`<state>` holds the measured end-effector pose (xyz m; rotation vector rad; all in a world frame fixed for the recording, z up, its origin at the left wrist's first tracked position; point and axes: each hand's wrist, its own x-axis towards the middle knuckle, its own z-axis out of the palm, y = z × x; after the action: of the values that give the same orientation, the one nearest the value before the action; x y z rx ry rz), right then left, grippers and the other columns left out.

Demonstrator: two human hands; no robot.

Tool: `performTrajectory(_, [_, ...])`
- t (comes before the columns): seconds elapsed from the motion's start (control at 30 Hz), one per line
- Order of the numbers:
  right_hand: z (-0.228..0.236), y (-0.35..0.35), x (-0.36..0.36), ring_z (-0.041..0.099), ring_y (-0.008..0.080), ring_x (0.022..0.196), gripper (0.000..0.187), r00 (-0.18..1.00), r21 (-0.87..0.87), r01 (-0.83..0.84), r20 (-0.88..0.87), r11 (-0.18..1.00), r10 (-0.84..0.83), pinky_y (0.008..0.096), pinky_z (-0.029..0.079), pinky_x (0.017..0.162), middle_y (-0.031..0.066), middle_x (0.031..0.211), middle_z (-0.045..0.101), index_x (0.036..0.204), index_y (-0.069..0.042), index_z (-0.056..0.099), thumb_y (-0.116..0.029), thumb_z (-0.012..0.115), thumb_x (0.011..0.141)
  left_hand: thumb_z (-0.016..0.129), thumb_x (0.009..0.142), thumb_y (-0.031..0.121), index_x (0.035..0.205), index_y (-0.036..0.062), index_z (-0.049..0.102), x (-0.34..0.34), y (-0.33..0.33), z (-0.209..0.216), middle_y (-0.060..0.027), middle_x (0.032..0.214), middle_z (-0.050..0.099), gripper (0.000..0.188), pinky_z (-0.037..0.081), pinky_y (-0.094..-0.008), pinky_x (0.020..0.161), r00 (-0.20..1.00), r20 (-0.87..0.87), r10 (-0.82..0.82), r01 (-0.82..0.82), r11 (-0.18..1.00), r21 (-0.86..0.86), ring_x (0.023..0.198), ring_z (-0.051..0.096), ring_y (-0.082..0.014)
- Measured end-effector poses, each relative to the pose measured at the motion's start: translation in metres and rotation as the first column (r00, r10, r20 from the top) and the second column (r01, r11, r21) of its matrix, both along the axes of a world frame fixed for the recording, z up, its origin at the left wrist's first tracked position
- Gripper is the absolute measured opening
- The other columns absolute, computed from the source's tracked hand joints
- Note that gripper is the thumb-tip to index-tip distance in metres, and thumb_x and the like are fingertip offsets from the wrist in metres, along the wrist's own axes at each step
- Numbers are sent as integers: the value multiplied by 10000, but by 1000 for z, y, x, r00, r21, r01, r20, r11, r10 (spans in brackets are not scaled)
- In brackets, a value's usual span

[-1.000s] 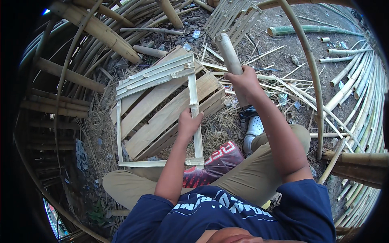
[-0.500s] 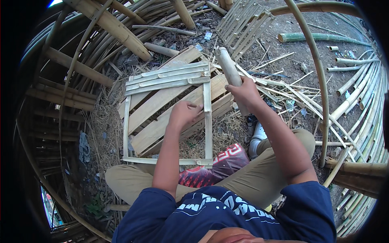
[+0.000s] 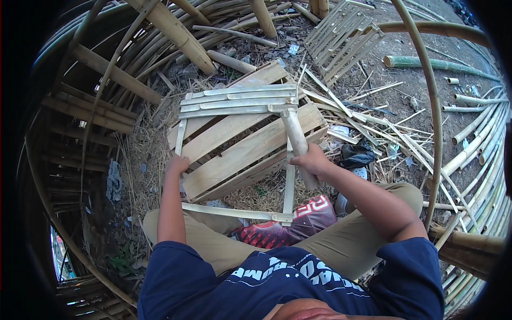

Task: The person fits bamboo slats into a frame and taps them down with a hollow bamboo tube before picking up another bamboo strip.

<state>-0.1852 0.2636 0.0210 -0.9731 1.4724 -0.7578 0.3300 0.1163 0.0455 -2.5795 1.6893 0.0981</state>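
Note:
A bamboo slat frame [image 3: 238, 103] rests over a slatted wooden crate [image 3: 250, 141] before my crossed legs. Several split strips lie side by side across its far end, and the rest of the frame is an open rectangle. At the frame's left side strip, my left hand [image 3: 177, 164] is closed round the strip. My right hand [image 3: 312, 160] grips a short thick stick [image 3: 295, 130] beside the frame's right side. The stick's far end sits at the frame's far right corner; whether it touches there I cannot tell. The thumb lies close to the right side strip.
Another slatted bamboo panel [image 3: 341, 40] leans at the far right of the crate. Loose split strips [image 3: 368, 114] litter the ground. Bamboo poles [image 3: 474, 144] are stacked on the right, and a curved pole [image 3: 431, 106] arches nearby. A dark red printed sack [image 3: 290, 224] lies between my legs.
My left hand has gone from above the frame's middle to its left side strip and closed on it. The right hand has brought the stick nearer, over the frame's right side.

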Motion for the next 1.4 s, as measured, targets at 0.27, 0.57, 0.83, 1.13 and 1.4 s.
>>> performTrajectory(0.27, [-3,2,8,710,308,1050,706,988,-143,148,-29,979,-153,413,575,916,212,1156,697,1314,53,543,-51,865,695,628,756,-68,1421,73,607,13,47,-2,-248,1259,700,680,518,-463,1022,917,-355,-180,92,963,-253,1194,671,-399])
performTrajectory(0.57, [42,-4,18,709,327,1045,751,948,-261,65,-284,963,-141,428,555,911,224,1117,704,1281,39,550,-163,936,670,694,725,-61,1192,12,714,48,41,-20,-223,1154,741,473,548,-454,971,911,-401,-97,-32,952,-304,1084,718,-377])
performTrajectory(0.83, [38,-10,14,685,309,1132,843,939,-285,43,-315,957,-136,406,521,996,226,1213,692,1357,50,526,-198,934,663,686,768,-32,1150,-14,725,28,40,-18,-243,1102,742,384,561,-457,906,944,-324,-59,-48,949,-311,1019,729,-391])
performTrajectory(1.13, [37,-1,16,698,347,1079,747,957,-356,96,-224,929,-185,435,546,938,224,1150,701,1301,29,561,-174,905,670,660,774,-13,1136,-23,740,61,36,-18,-236,1038,761,372,561,-434,875,856,-511,-81,-120,929,-349,976,748,-352])
performTrajectory(1.4, [48,-8,12,680,259,980,689,958,-458,124,-176,881,-226,407,537,887,170,1079,697,1261,22,575,-153,899,679,622,760,-115,1268,-84,643,55,51,-4,-206,1145,747,510,567,-361,897,702,-700,-130,-246,879,-409,994,743,-269])
